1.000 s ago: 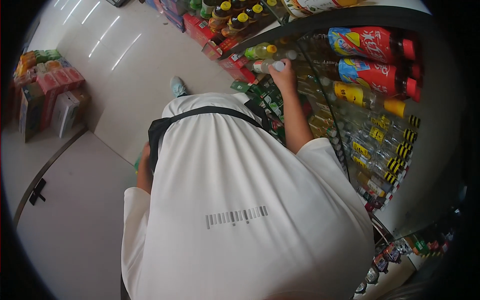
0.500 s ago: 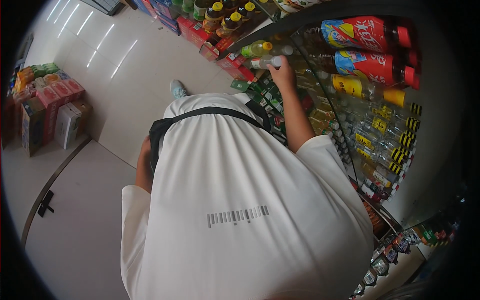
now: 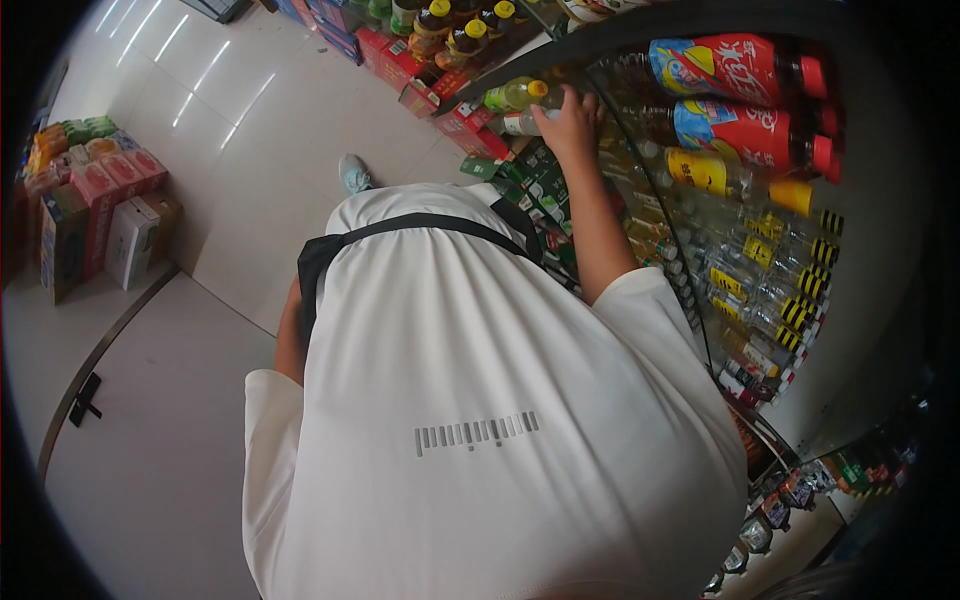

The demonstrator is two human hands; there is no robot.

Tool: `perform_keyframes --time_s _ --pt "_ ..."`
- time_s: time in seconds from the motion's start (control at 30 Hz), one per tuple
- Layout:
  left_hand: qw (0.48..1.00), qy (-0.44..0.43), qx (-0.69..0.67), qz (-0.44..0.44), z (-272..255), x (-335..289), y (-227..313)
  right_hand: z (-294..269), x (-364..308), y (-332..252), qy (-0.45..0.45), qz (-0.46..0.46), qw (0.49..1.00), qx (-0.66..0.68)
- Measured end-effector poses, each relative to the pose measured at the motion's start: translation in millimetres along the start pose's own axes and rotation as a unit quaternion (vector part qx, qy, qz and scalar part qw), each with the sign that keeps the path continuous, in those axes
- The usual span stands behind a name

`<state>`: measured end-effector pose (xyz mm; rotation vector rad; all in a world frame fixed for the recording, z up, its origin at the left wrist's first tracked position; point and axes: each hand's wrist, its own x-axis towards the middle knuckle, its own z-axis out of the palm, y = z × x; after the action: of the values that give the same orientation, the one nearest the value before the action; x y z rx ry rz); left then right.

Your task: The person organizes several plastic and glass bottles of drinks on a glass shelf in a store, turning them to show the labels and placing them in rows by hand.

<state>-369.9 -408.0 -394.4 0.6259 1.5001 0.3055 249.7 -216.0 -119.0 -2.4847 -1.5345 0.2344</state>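
Observation:
At the upper right my right hand (image 3: 571,127) reaches in among the shelf's bottles, its fingers apart. Beside the thumb lies a clear bottle with a pale label (image 3: 518,123), its cap end partly hidden by the hand. A green-labelled bottle with a yellow cap (image 3: 516,95) is just past it. My left hand hangs by my side, mostly covered by the shirt and a black waist strap (image 3: 318,262); only the forearm (image 3: 289,345) shows plainly, and its fingers are hidden.
Large red-labelled bottles (image 3: 735,135) and several yellow-labelled clear bottles (image 3: 765,250) fill the shelf to the right. Dark bottles with yellow caps (image 3: 465,42) stand on red cartons (image 3: 385,55) ahead. Stacked boxes (image 3: 105,210) sit at the left, near a grey panel (image 3: 160,400).
My right hand has let go of the white-capped bottle and shifted slightly farther and to the right, its fingers spreading. The left arm stays by my side.

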Motion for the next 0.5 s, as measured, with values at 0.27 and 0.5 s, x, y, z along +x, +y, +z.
perform_keyframes --time_s 0.27,0.5 --pt "1.000 -0.009 -0.006 0.010 4 3 8 19 28 -4 -0.106 -0.099 0.989 0.008" --pt "1.000 -0.007 -0.017 0.019 7 1 11 23 11 -27 -0.102 -0.144 0.983 0.049"
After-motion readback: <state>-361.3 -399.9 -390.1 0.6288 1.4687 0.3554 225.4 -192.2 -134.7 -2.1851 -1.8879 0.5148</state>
